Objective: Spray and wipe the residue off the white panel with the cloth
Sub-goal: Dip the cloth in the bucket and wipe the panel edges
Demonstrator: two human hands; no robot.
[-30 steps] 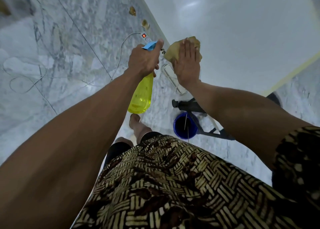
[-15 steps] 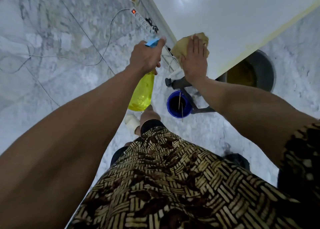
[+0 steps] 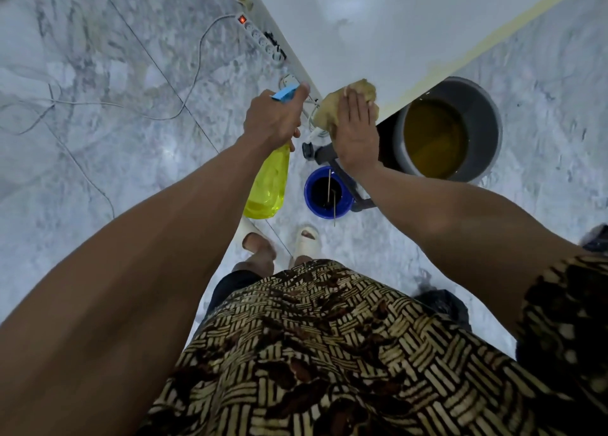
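Observation:
The white panel [image 3: 378, 34] fills the upper middle of the head view, with a yellowish strip of residue along its right edge. My right hand [image 3: 357, 129] lies flat with straight fingers on a tan cloth [image 3: 332, 106], pressing it against the panel's near corner. My left hand [image 3: 274, 118] grips the blue trigger head of a yellow spray bottle [image 3: 268, 185], which hangs down just left of the cloth with its nozzle aimed toward the panel.
On the marble floor stand a grey bucket [image 3: 487, 119] of yellow-brown liquid under the panel's corner and a small blue cup [image 3: 329, 193] with a stick in it. A power strip [image 3: 261, 37] and loose cables [image 3: 98, 106] lie at the left. My sandalled feet [image 3: 306, 238] are below.
The view has tilted, bringing the grey bucket and my feet into sight. My right hand and the cloth have slid down to the panel's near corner. My left hand keeps its grip on the bottle.

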